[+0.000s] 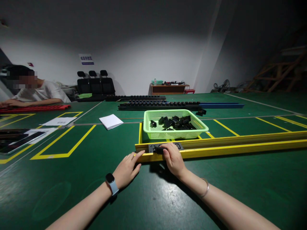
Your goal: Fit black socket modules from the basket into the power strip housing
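Rail [227, 147], long and yellow, lies across the green table [153, 204], running from just ahead of the hands out toward 3 o'clock. A black socket [168, 146] sits in its channel at the left end. The right hand [174, 159] has its fingers curled down over this socket, gripping it against the rail's near wall. The left hand [126, 171] is loose and spread, fingertips touching the rail's end, closed on nothing. A watch [112, 182] is on the left wrist and a bracelet [205, 188] on the right.

At 12 o'clock from the hands, just behind the rail, stands a green basket [153, 129] holding black parts [176, 122]. Farther at 12 lie black strips [158, 104], with a blue rail [220, 104] toward 1 o'clock. A folded paper [110, 121] lies at 11 o'clock.

The table is glossy green matting marked with yellow tape [64, 155] in rectangles. At 10 o'clock a person [40, 92] leans over a red strip [35, 108].

The room has pale walls. Three black chairs [95, 83] stand under a sign [86, 58] at 11 o'clock, a wooden desk [168, 88] stands at 12, and a timber frame [280, 73] leans in the dim corner at 2 o'clock.
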The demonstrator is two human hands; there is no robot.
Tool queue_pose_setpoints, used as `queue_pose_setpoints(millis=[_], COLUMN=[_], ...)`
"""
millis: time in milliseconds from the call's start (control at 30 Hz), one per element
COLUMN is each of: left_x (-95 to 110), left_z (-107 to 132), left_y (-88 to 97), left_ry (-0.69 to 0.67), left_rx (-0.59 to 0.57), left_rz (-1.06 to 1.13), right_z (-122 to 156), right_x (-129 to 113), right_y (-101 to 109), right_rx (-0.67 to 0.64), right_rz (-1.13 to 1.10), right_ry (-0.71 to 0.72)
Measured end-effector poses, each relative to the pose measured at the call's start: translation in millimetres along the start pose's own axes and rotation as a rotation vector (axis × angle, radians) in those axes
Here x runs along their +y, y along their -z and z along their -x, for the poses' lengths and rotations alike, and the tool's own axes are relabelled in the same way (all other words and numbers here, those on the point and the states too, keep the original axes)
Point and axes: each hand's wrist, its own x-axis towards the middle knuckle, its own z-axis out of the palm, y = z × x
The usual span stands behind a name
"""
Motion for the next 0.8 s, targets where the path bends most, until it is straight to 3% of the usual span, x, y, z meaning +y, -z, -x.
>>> queue_pose_setpoints(millis=[333, 800], left_x=[0.9, 0.4], left_z=[0.0, -0.4], left_y=[1.1, 0.9], left_ry=[-0.009, -0.013], left_rx=[0.004, 0.001], left_rz=[0.004, -0.001], right_z=[-0.6, -1.1], right_x=[1.3, 0.2], right_y=[-1.6, -1.5], right_rx=[0.055, 0.062], right_rz=[-0.069, -0.070], right_ry=[-0.083, -0.087])
